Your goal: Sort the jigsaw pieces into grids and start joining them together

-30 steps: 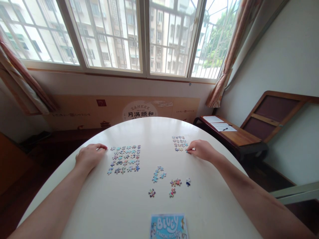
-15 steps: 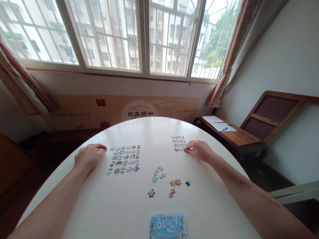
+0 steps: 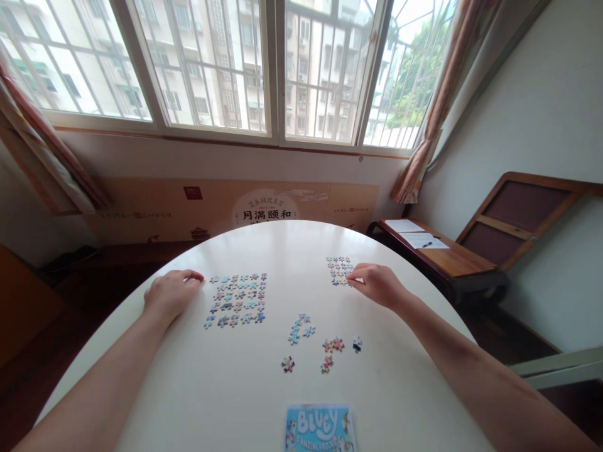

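On a round white table [image 3: 226, 389] lie jigsaw pieces in groups. My left hand [image 3: 172, 293] rests curled on the table just left of a large grid of bluish pieces [image 3: 237, 301]. My right hand [image 3: 378, 284] has its fingers pinched together at the right edge of a small grid of pieces [image 3: 340, 270]; whether a piece is between them is hidden. Loose pieces [image 3: 300, 328] and small clusters [image 3: 332, 344] sit nearer me in the middle.
A blue Bluey puzzle box [image 3: 319, 428] lies at the table's near edge. A wooden bench [image 3: 447, 257] with papers and a pen stands to the right. A printed cardboard panel [image 3: 264, 207] leans under the barred windows behind the table.
My right hand has slid slightly left and up along the small grid's right edge. The left hand has stayed in place.
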{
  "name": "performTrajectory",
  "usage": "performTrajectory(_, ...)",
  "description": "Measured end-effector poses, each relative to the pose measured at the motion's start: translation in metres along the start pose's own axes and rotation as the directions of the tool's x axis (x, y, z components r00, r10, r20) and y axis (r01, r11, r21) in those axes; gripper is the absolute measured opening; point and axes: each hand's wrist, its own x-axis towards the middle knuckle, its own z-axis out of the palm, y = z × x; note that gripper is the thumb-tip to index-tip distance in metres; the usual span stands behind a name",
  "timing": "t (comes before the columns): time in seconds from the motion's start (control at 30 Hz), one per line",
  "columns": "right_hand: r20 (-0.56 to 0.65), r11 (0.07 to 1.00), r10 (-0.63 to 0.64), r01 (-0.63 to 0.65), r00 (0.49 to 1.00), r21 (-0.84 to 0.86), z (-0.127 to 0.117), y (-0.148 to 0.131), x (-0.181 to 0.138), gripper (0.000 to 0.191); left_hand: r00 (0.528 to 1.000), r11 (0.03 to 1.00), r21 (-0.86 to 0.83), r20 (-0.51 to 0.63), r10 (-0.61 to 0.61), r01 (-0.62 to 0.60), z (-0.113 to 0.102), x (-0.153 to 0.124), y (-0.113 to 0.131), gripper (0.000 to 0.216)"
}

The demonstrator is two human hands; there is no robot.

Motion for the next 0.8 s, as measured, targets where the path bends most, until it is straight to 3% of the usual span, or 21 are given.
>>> performTrajectory(0.1,-0.001,0.976,-0.197,0.197,0.98,0.089,-0.003,-0.028,-0.003,0.02,1.0,1.0,0.008,0.012,0.004,-0.004,-0.001,-0.001,0.001,0.037)
performTrajectory(0.2,0.062,0.908,-0.4,0.386,0.915,0.163,0.0,-0.059,-0.007,0.028,1.0,1.0,0.01,0.012,0.007,-0.007,-0.001,-0.002,0.001,0.037)
performTrajectory(0.37,0.137,0.855,-0.517,0.502,0.845,0.126,0.009,-0.086,-0.012,0.028,1.0,1.0,-0.008,-0.013,0.017,-0.017,-0.001,-0.001,0.0,0.036)
performTrajectory(0.47,0.153,0.891,-0.453,0.441,0.878,0.109,0.006,-0.078,-0.012,0.022,1.0,1.0,0.001,-0.004,0.009,-0.009,-0.001,0.0,0.0,0.036)
performTrajectory(0.63,0.273,0.979,-0.205,0.202,0.94,0.04,-0.014,-0.035,-0.01,0.022,1.0,1.0,0.014,0.021,0.006,-0.006,-0.002,0.0,0.0,0.038)
performTrajectory(0.8,0.325,0.999,0.054,-0.049,0.944,-0.022,-0.025,0.009,-0.006,0.023,1.0,1.0,0.016,0.01,0.008,-0.008,-0.001,0.002,-0.001,0.038)
